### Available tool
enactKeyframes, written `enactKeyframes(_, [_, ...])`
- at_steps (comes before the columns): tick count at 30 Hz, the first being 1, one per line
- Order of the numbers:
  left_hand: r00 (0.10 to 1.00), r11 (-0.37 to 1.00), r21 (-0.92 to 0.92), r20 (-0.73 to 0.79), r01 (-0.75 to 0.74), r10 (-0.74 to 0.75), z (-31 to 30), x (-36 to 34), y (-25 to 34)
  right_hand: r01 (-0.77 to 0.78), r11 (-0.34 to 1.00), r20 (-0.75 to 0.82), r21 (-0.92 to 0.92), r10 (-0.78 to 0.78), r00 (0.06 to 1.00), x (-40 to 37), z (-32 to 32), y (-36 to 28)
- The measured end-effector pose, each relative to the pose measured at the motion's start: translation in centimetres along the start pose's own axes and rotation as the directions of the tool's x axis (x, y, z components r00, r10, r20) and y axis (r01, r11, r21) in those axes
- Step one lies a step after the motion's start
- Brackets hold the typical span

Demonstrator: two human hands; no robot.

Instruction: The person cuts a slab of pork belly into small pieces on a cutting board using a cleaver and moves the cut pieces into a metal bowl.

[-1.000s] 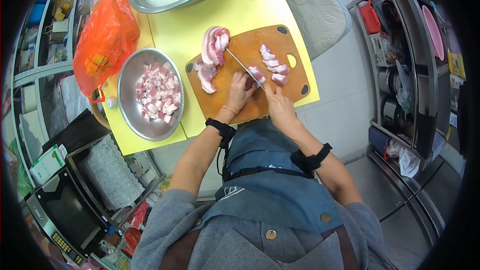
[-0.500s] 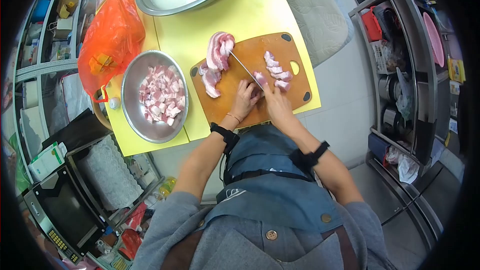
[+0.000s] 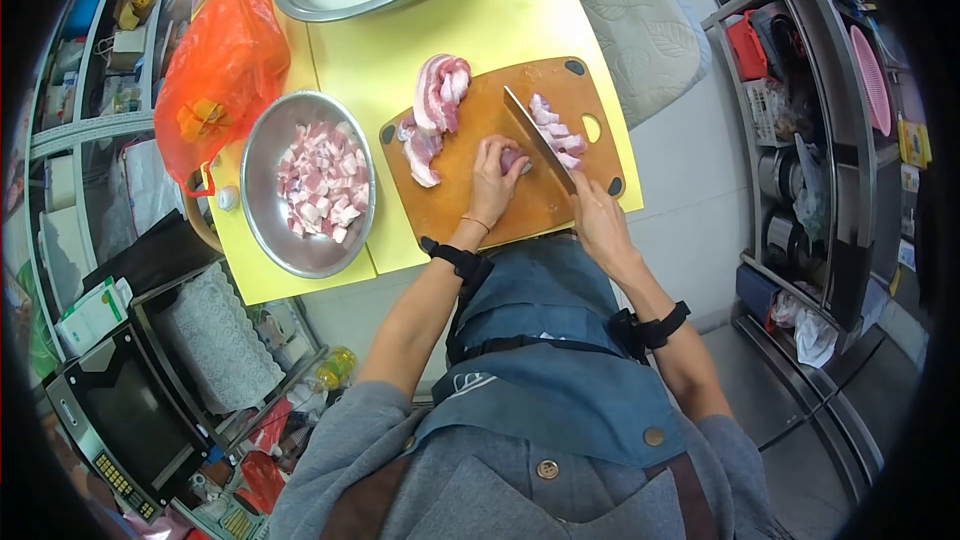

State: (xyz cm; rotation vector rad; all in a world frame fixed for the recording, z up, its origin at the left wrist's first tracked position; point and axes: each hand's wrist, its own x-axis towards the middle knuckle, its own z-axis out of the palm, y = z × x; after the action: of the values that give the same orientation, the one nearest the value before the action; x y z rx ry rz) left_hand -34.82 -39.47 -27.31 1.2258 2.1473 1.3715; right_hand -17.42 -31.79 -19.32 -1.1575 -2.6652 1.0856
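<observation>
An orange-brown cutting board (image 3: pixel 470 210) lies at the front of the yellow table. My left hand (image 3: pixel 493 185) has its fingers closed round a small piece of meat (image 3: pixel 514 160) at the board's middle. In my right hand (image 3: pixel 601 220) is the handle of a knife (image 3: pixel 540 140), its blade slanting up and left beside a row of cut meat strips (image 3: pixel 558 130). Larger slabs of streaky raw meat (image 3: pixel 440 95) rest over the board's upper left edge. A metal bowl of diced meat (image 3: pixel 256 190) stands left of the board.
A large metal basin (image 3: pixel 345 14) with whitish contents stands at the table's far side. An orange-red plastic bag (image 3: pixel 230 60) lies at the left. Beyond the table's right edge is a cushioned seat (image 3: pixel 640 30). Shelves (image 3: pixel 95 130) line the left side.
The knife has moved right and its blade now lies against the cut strips. My right hand has shifted right and down, away from my left hand, and the held piece now shows.
</observation>
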Motion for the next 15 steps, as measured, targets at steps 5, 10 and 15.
enactKeyframes(5, [1.000,0.993,0.117,-0.023,0.015,-0.013,-2.7,-0.5,0.2,0.047,0.999,-0.001,0.003,-0.047,0.999,-0.4,-0.9,-2.7])
enactKeyframes(10, [0.987,0.970,0.191,0.067,-0.153,0.143,-2.9,-1.0,0.1,0.028,0.999,0.097,-0.028,-0.025,0.995,-0.7,-0.2,-3.7])
enactKeyframes(15, [0.988,0.976,0.176,0.105,-0.127,0.110,-2.6,-1.7,-0.6,0.048,0.998,0.133,-0.044,-0.042,0.990,-0.8,1.1,-3.2])
